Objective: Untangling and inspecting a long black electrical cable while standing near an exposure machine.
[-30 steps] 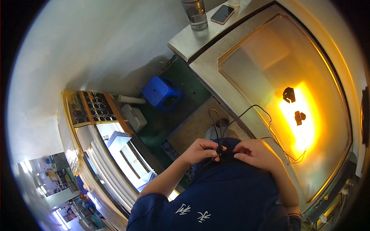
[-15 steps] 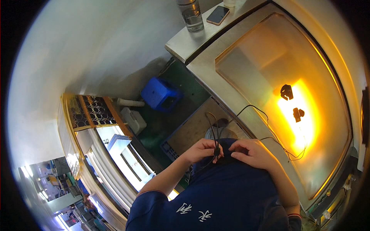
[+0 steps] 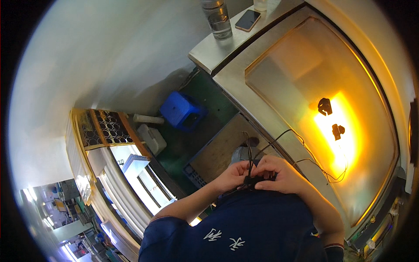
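Close to my chest, both hands work together on a black cable (image 3: pixel 249 153), whose loop rises above the fingers. My left hand (image 3: pixel 232 177) is closed in a pinch on it. My right hand (image 3: pixel 281 175) is curled around a small black piece (image 3: pixel 267 176) where the cable bunches; its exact kind is partly hidden by my fingers. A length of black wire (image 3: pixel 301 135) runs across the metal table (image 3: pixel 279 70) on my right. On that table, in a bright yellow light, lie a black curved clip-like piece (image 3: pixel 324 106) and a small black device (image 3: pixel 338 131).
A clear water bottle (image 3: pixel 219 22) and a phone (image 3: pixel 248 20) stand and lie on the ledge at the back. A blue plastic stool (image 3: pixel 181 109) is on the green floor. At left are a white box (image 3: pixel 151 137) and a lit rack (image 3: pixel 144 174).
My right hand has moved left and closed on the small black piece beside my left hand. The cable loop has shifted slightly to the right; the things on the table stay put.
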Demonstrator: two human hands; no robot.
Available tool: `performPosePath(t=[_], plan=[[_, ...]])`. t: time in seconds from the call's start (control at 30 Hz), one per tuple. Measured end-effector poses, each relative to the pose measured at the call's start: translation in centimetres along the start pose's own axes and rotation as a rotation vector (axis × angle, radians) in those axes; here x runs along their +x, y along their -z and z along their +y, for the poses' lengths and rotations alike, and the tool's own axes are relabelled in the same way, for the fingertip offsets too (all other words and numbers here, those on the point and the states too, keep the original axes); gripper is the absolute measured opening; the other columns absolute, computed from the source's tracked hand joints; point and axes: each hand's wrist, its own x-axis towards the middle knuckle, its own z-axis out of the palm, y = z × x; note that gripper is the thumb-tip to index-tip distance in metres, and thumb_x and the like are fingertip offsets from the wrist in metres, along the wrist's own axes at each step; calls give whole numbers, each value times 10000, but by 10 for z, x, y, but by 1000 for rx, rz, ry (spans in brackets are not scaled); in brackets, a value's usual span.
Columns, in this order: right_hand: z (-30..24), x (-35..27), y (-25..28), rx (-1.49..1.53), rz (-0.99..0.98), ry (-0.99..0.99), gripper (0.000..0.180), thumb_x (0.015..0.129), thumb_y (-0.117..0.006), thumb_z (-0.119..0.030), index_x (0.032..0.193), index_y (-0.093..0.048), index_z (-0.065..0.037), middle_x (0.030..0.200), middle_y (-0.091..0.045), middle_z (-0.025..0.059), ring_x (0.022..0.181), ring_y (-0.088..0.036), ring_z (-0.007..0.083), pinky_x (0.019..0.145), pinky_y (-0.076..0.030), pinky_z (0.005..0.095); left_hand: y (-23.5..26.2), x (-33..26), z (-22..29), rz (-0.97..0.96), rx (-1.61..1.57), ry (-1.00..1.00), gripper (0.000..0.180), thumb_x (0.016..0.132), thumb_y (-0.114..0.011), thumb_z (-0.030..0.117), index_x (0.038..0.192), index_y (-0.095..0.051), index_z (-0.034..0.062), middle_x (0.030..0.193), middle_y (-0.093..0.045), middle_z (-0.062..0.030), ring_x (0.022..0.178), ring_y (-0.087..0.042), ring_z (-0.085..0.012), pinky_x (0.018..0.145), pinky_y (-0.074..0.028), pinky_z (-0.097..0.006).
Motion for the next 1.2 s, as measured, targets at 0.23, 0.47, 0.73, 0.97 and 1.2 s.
performPosePath(t=[0.23,0.47,0.73,0.97,1.2], plan=[[2,-6,1,-165,204,-190,212,790,-767,-202,778,-639,-33,726,-576,45,636,-548,153,583,-437,273,-13,3,7,278,-13,36,181,901,-651,141,1001,-518,72,833,-562,10,687,-523,-58,626,-414,-206],[13,-26,14,179,311,-481,217,848,-701,-193,786,-595,-14,645,-536,3,589,-510,101,544,-431,269,-32,17,51,138,832,213,179,921,-597,237,864,-561,71,685,-535,8,639,-514,-108,602,-388,-258],[-6,-9,11,-348,377,-347,232,859,-665,-296,844,-652,-65,692,-627,105,615,-613,221,571,-480,351,-45,34,34,114,1661,-81,193,856,-639,306,849,-642,114,715,-591,-38,834,-568,-246,882,-354,-441],[-16,-5,21,-426,189,-160,227,861,-637,-302,924,-697,-93,726,-656,116,660,-651,283,592,-503,373,-38,37,11,114,1076,-293,103,852,-646,159,852,-626,59,714,-573,-85,755,-575,-239,707,-417,-371],[-25,-71,40,175,163,-374,124,854,-634,-121,952,-694,-74,688,-635,52,627,-628,172,608,-490,273,-29,22,10,156,430,-58,109,880,-645,74,814,-567,35,682,-500,8,622,-507,-77,554,-369,-247]])
